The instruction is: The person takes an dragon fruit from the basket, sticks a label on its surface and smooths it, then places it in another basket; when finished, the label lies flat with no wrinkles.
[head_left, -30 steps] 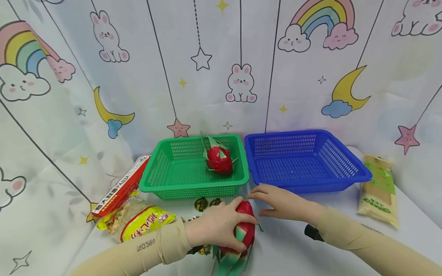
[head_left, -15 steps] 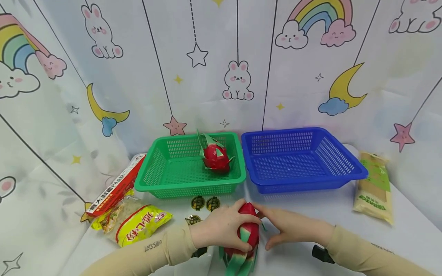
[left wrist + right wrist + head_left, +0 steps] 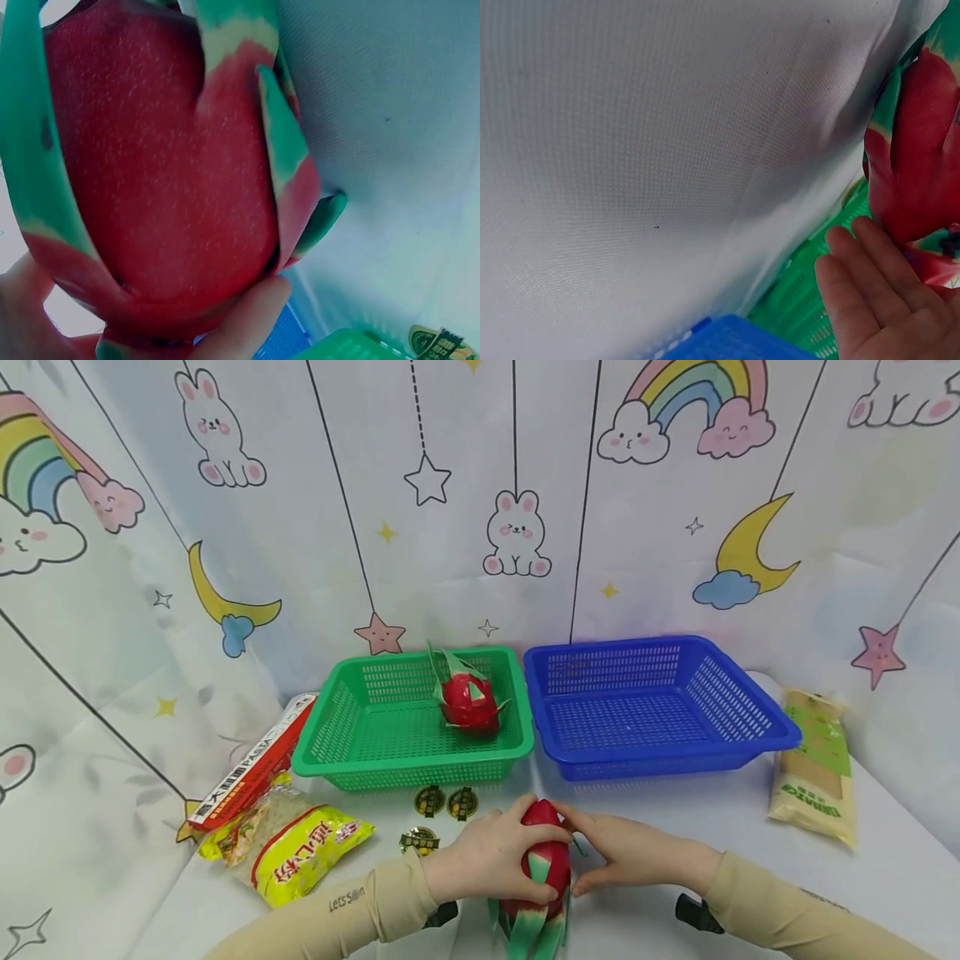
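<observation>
My left hand grips a red dragon fruit with green-tipped scales over the table's front part. Its thumb and fingers spread across the fruit's left and upper side. The left wrist view shows the dragon fruit up close, fingers bent under its end. On the fruit's right side, my right hand has thumb and forefinger at the skin. In the right wrist view the fingers of that right hand look nearly straight, tips by the fruit. A second dragon fruit lies in the green basket.
Right of the green basket stands a blue basket. On the left lie a red pasta box and a yellow food bag. Several round dark stickers are on the table, and a tan-green packet lies far right.
My right hand has moved down and left until its fingers meet the dragon fruit. The left hand has shifted slightly right with the fruit. The view has tilted a little.
</observation>
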Demonstrator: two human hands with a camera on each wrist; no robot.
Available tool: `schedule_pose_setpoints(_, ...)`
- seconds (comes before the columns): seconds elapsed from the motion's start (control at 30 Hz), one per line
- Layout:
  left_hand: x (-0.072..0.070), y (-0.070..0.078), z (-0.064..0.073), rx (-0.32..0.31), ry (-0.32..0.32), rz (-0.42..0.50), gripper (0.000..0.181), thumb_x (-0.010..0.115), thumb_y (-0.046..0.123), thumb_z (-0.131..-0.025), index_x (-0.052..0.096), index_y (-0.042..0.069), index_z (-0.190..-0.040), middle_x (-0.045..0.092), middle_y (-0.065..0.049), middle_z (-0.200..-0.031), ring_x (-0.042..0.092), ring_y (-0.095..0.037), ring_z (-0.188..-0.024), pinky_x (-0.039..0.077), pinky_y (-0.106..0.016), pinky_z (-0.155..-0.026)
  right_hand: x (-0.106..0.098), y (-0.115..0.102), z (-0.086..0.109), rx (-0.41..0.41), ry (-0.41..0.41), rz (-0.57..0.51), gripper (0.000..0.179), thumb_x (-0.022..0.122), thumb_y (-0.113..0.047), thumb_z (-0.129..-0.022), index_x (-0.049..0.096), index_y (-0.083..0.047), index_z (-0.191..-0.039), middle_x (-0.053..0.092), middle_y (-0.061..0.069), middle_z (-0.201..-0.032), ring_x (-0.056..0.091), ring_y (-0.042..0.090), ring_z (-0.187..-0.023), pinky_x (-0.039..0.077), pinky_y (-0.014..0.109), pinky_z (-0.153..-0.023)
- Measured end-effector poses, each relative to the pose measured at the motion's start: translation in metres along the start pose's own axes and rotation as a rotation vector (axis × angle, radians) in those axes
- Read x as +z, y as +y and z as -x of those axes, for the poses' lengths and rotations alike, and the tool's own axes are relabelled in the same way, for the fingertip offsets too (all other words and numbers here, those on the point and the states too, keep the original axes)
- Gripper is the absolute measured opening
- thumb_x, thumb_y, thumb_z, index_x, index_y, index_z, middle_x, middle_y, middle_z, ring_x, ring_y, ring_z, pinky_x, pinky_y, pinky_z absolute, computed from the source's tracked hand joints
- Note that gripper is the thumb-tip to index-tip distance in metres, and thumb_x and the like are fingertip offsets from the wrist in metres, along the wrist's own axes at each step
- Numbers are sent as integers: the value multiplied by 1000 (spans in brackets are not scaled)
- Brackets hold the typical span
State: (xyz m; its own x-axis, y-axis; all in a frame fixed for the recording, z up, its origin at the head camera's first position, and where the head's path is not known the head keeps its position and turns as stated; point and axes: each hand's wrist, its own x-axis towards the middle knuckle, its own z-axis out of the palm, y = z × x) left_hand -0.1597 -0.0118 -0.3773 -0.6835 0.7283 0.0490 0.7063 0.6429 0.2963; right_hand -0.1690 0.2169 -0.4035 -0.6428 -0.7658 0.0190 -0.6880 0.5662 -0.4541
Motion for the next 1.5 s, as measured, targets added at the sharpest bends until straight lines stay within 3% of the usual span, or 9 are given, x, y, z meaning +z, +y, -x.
schedule_pose_setpoints(0.17, 3, 3, 0, -49, -10, -8, 57, 69, 52, -73, 50, 40, -126, 38, -10, -137, 54, -26, -83, 44, -23, -57, -1, 1, 0, 17, 1, -7, 98, 59, -58, -77, 18, -3, -146, 53, 6, -131, 53, 21, -118, 47, 37, -93)
schedule_pose_setpoints(0.33, 8, 8, -1, -113, -19, -18, 77, 67, 60, -72, 36, 32, -137, 33, -12, -144, 56, -32, -86, 47, -26, -50, -1, 3, 1, 21, -13, -52, 100, 59, -58, -77, 15, -2, -147, 48, 10, -136, 52, 24, -120, 46, 38, -94)
schedule_pose_setpoints(0.53, 13, 14, -2, -111, 17, -124, 91, 64, 65, -71, 28, 23, -142, 33, -12, -144, 56, -32, -89, 48, -29, -52, 1, 6, 0, 27, -12, -89, 105, 62, -58, -74, 14, 2, -145, 44, 14, -139, 53, 25, -118, 46, 38, -95)
schedule_pose_setpoints(0.7, 15, 15, -3, -43, 32, -235, 88, 62, 66, -72, 31, 23, -142, 34, -10, -144, 55, -29, -87, 47, -26, -51, 5, 9, 1, 14, 3, -109, 106, 63, -57, -74, 16, 7, -143, 45, 14, -138, 52, 22, -119, 45, 36, -96)
schedule_pose_setpoints(0.93, 12, 12, -5, 121, 47, -334, 85, 64, 65, -70, 35, 23, -138, 36, -7, -139, 52, -22, -79, 42, -20, -54, 5, 11, 5, 1, 14, -85, 104, 66, -55, -73, 17, 0, -145, 45, 10, -139, 53, 21, -117, 44, 36, -97)
schedule_pose_setpoints(1.2, 8, 10, -4, 221, -10, -378, 86, 65, 64, -69, 34, 26, -140, 35, -6, -144, 53, -21, -90, 45, -23, -67, -7, 15, 8, 26, -56, -39, 102, 73, -52, -67, 26, -6, -144, 43, 7, -141, 46, 23, -125, 38, 38, -103)
schedule_pose_setpoints(1.37, 9, 10, -3, 272, -7, -418, 90, 62, 68, -70, 30, 25, -142, 31, -4, -146, 42, -24, -118, 44, -34, -88, -12, 18, 7, -13, -60, -24, 93, 72, -53, -68, 33, -12, -141, 48, 1, -135, 51, 15, -117, 43, 35, -97)
schedule_pose_setpoints(1.5, 8, 8, 0, 293, 40, -326, 91, 59, 68, -73, 28, 20, -143, 31, -4, -147, 31, -26, -130, 36, -39, -102, -19, 16, 6, -40, -56, -4, 84, 72, -46, -72, 37, -9, -139, 52, 2, -131, 53, 17, -113, 45, 37, -94)
